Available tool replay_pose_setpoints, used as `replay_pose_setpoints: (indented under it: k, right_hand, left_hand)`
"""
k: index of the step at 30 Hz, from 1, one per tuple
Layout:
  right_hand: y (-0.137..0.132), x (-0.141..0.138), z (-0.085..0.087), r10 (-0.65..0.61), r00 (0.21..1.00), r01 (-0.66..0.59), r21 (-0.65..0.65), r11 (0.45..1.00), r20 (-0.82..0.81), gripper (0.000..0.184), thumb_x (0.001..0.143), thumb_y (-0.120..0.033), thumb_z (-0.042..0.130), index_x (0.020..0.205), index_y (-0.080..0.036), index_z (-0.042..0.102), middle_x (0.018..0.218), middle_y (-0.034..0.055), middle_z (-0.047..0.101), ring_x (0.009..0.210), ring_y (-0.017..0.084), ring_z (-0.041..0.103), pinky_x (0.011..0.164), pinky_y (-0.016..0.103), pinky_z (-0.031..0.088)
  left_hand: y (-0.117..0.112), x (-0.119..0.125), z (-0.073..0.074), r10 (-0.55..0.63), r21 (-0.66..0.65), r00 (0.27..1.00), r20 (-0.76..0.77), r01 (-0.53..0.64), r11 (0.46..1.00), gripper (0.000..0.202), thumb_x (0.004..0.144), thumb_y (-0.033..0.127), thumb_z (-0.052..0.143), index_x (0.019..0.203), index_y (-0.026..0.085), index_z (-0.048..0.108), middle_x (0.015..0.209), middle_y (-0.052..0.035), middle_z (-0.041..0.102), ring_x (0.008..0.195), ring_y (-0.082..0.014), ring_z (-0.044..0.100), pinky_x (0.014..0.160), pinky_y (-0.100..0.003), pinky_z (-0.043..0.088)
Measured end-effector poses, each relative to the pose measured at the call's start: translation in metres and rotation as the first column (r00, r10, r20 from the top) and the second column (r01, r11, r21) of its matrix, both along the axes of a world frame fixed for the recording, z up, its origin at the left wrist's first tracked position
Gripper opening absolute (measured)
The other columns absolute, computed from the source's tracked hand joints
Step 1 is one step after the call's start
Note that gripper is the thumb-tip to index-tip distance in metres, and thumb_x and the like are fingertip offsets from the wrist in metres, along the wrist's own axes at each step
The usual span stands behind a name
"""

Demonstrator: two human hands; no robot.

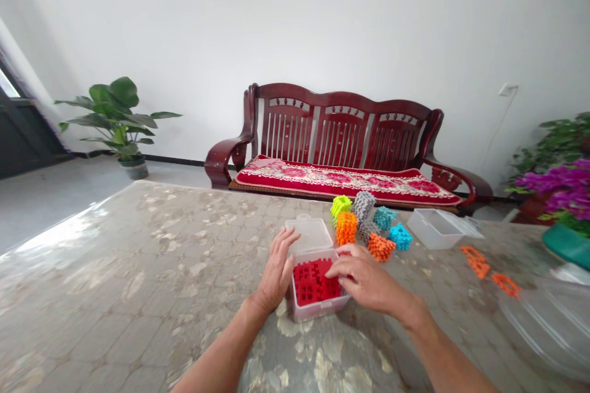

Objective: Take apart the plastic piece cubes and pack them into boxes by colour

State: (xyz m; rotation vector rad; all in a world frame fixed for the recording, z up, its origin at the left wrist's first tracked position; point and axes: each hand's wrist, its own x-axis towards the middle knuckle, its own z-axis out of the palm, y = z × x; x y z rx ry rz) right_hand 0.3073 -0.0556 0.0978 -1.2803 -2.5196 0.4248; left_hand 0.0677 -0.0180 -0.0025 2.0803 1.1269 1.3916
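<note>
Red pieces (313,282): they lie packed inside a small clear box (318,312), which stands about the middle of the tabletop (138,270), straight before the person.
Left hand (276,270): its fingers are stretched out and rest flat on the left wall of the box; they do not close around anything.
Right hand (364,279): its fingers are bent down on the red pieces; whether they pinch one, I cannot tell.
Done, as it seems: the red pieces already fill most of the box.
Left, as it seems: the lid (311,234) is not yet shut; coloured cubes (346,228) stand outside, toward the far edge, and loose orange pieces (477,263) lie to the right.
Direction: the box opening faces up, and the lid lies flat behind it.
Long axis: box and lid together run from the near edge toward the far edge.
</note>
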Motion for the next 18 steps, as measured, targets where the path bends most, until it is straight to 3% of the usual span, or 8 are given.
replay_pose_setpoints:
  k: [5, 8, 10, 14, 18]
  right_hand:
    - [0.005, 0.004, 0.000, -0.016, 0.998, 0.016, 0.004, 1.000, -0.062, 0.037, 0.081, -0.012, 0.055, 0.103, -0.032, 0.076, 0.106, 0.0000, 0.075, 0.119, 0.024, 0.055, 0.105, 0.043, 0.039]
    - [0.015, 0.017, -0.007, -0.202, 0.956, 0.205, -0.007, 0.979, -0.215, 0.032, 0.082, -0.016, 0.051, 0.099, -0.026, 0.075, 0.106, 0.0038, 0.074, 0.108, 0.022, 0.061, 0.099, 0.039, 0.045]
    - [0.021, 0.028, -0.015, -0.361, 0.900, 0.366, -0.026, 0.930, -0.245, 0.030, 0.083, -0.019, 0.049, 0.101, -0.023, 0.073, 0.106, 0.0054, 0.074, 0.104, 0.022, 0.064, 0.097, 0.039, 0.046]
    - [0.024, 0.042, -0.033, -0.515, 0.852, 0.516, -0.011, 0.856, -0.089, 0.038, 0.078, -0.026, 0.059, 0.115, -0.020, 0.068, 0.118, 0.0089, 0.070, 0.111, 0.026, 0.061, 0.100, 0.042, 0.044]
    - [0.020, 0.040, -0.043, -0.487, 0.873, 0.487, 0.002, 0.873, 0.031, 0.053, 0.071, -0.034, 0.072, 0.122, -0.020, 0.065, 0.125, 0.0114, 0.067, 0.116, 0.032, 0.058, 0.099, 0.045, 0.043]
  left_hand:
    - [0.001, 0.000, -0.001, 0.003, -0.002, 1.000, 0.006, -0.003, 1.000, 0.042, 0.097, 0.022, 0.035, 0.137, 0.021, 0.049, 0.150, -0.0108, 0.044, 0.148, -0.0257, 0.026, 0.120, -0.055, 0.023]
    - [0.000, 0.000, 0.001, -0.005, -0.011, 1.000, 0.007, 0.005, 1.000, 0.042, 0.097, 0.022, 0.035, 0.137, 0.022, 0.049, 0.151, -0.0106, 0.043, 0.148, -0.0256, 0.026, 0.120, -0.055, 0.023]
    - [-0.001, 0.000, 0.003, -0.010, -0.010, 1.000, 0.009, 0.010, 1.000, 0.042, 0.097, 0.022, 0.035, 0.137, 0.022, 0.049, 0.151, -0.0108, 0.043, 0.148, -0.0257, 0.025, 0.121, -0.055, 0.022]
    - [-0.001, -0.001, 0.003, -0.008, -0.005, 1.000, 0.017, 0.008, 1.000, 0.042, 0.097, 0.022, 0.035, 0.136, 0.022, 0.049, 0.150, -0.0111, 0.044, 0.147, -0.0265, 0.027, 0.120, -0.056, 0.023]
    - [0.000, 0.000, 0.001, -0.012, -0.007, 1.000, 0.012, 0.012, 1.000, 0.042, 0.097, 0.021, 0.034, 0.136, 0.022, 0.049, 0.150, -0.0113, 0.043, 0.148, -0.0270, 0.026, 0.120, -0.058, 0.022]
